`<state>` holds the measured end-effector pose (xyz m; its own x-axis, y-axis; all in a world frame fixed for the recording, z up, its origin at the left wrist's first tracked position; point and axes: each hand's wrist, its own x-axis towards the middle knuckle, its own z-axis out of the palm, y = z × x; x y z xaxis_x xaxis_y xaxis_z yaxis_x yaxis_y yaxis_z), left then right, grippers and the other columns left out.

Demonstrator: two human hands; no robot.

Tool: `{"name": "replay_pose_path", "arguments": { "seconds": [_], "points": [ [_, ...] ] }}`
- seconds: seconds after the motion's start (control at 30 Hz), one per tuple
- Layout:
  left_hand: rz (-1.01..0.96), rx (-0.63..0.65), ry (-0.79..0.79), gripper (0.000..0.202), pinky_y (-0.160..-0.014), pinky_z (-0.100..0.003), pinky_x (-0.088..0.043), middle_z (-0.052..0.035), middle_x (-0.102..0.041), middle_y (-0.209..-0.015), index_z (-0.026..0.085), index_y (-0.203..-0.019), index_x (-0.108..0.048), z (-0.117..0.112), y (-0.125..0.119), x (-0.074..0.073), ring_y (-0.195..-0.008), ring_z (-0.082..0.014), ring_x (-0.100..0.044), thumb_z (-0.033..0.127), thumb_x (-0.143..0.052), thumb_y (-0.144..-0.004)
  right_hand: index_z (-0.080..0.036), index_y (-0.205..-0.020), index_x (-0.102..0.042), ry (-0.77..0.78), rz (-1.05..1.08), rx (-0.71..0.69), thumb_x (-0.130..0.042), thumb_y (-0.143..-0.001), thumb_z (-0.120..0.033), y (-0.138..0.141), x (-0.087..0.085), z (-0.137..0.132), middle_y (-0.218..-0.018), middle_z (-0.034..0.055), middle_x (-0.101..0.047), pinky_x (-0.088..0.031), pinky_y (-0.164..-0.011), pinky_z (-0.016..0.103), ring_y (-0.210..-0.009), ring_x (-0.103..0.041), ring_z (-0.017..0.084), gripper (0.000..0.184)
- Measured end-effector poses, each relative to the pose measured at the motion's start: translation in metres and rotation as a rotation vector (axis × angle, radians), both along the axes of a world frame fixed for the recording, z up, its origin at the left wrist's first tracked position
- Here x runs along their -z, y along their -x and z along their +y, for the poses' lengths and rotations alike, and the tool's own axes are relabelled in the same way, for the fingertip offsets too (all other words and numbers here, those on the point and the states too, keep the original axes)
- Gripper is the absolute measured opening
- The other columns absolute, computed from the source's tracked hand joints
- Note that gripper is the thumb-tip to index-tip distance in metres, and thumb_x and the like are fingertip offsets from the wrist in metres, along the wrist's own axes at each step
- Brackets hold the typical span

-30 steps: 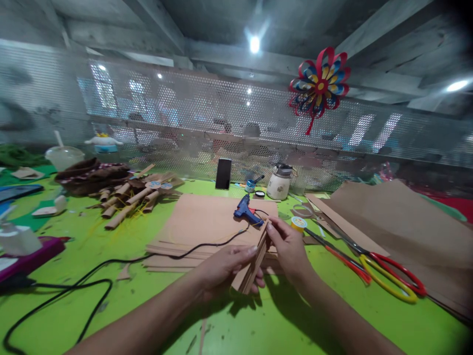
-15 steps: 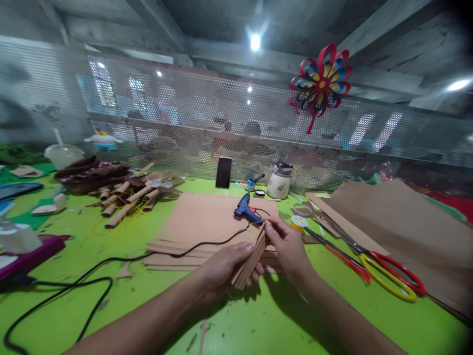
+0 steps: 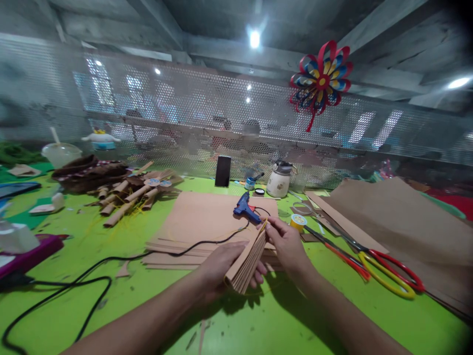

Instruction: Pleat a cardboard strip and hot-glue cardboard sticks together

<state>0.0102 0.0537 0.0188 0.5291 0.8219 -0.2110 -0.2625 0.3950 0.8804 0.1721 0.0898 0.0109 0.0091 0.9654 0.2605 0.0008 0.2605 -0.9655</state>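
A pleated strip of brown kraft paper [image 3: 246,264], its folds pressed into a narrow bundle, is held between my two hands. My left hand [image 3: 223,261] is closed around its near part from the left, with fingertips showing past the underside. At the far end my right hand [image 3: 286,241] pinches the folds between thumb and fingers. A thin yellow thread [image 3: 264,225] shows at that end. Just beyond lies a blue glue gun [image 3: 246,209] on a stack of brown paper sheets [image 3: 207,212], its black cord [image 3: 199,244] running left.
Scissors with red and yellow handles [image 3: 391,276] and a yellow thread spool [image 3: 297,222] lie to the right, near a large brown paper sheet [image 3: 399,217]. Rolled paper pieces [image 3: 123,212] and a purple power strip [image 3: 48,249] are at left. A phone [image 3: 223,171] stands behind.
The near end of the pleated paper has spread wider and tipped, so its broad outer face shows. My left thumb has moved behind that face. My right hand keeps its pinch.
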Motion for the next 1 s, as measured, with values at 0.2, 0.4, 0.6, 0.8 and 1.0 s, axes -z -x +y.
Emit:
{"name": "replay_pose_path", "arguments": {
  "seconds": [0.2,0.4,0.6,0.8,1.0],
  "points": [
    [0.032,0.033,0.023,0.046,-0.065,-0.034,-0.053,-0.0181,-0.069,-0.082,0.006,-0.097,-0.061,0.002,0.002,-0.001,-0.067,-0.0211,-0.067,0.047,-0.040,-0.091,-0.012,-0.103,-0.068,0.026,-0.036,-0.028,-0.063,-0.076,-0.041,-0.001,-0.004,-0.001,-0.091,0.0088,-0.069,-0.049,-0.079,0.035,-0.084,-0.061,0.021,0.040],
    [-0.052,0.110,-0.001,0.028,-0.068,-0.035,-0.053,-0.0165,-0.069,-0.089,0.011,-0.098,-0.059,0.004,0.004,0.003,-0.074,-0.0210,-0.067,0.035,-0.047,-0.090,-0.012,-0.105,-0.067,-0.008,-0.094,-0.024,-0.060,-0.079,-0.037,-0.004,-0.004,0.000,-0.094,0.0088,-0.069,-0.047,-0.079,0.033,-0.084,-0.059,0.020,0.037],
    [-0.096,0.118,0.000,0.021,-0.068,-0.033,-0.052,-0.0142,-0.069,-0.084,0.012,-0.097,-0.056,0.006,0.003,0.010,-0.071,-0.0191,-0.067,0.030,-0.054,-0.087,-0.013,-0.100,-0.070,-0.045,-0.101,-0.023,-0.062,-0.076,-0.037,-0.004,-0.006,-0.001,-0.093,0.0078,-0.069,-0.047,-0.079,0.034,-0.084,-0.059,0.020,0.035],
    [-0.093,0.073,-0.007,0.020,-0.062,-0.026,-0.048,-0.0098,-0.068,-0.074,0.012,-0.085,-0.056,0.007,0.001,0.017,-0.062,-0.0144,-0.063,0.029,-0.066,-0.080,-0.011,-0.104,-0.067,0.019,-0.066,-0.064,-0.063,-0.076,-0.041,-0.002,-0.010,-0.005,-0.087,0.0078,-0.069,-0.048,-0.070,0.031,-0.072,-0.059,0.017,0.041],
    [-0.091,0.103,-0.028,0.024,-0.070,-0.031,-0.050,-0.0132,-0.069,-0.080,0.010,-0.087,-0.060,0.005,0.001,0.015,-0.069,-0.0177,-0.065,0.028,-0.071,-0.076,-0.013,-0.104,-0.067,0.046,-0.043,-0.081,-0.063,-0.074,-0.039,0.000,-0.012,-0.007,-0.086,0.0067,-0.068,-0.048,-0.064,0.030,-0.068,-0.058,0.016,0.040]
  ]
}}
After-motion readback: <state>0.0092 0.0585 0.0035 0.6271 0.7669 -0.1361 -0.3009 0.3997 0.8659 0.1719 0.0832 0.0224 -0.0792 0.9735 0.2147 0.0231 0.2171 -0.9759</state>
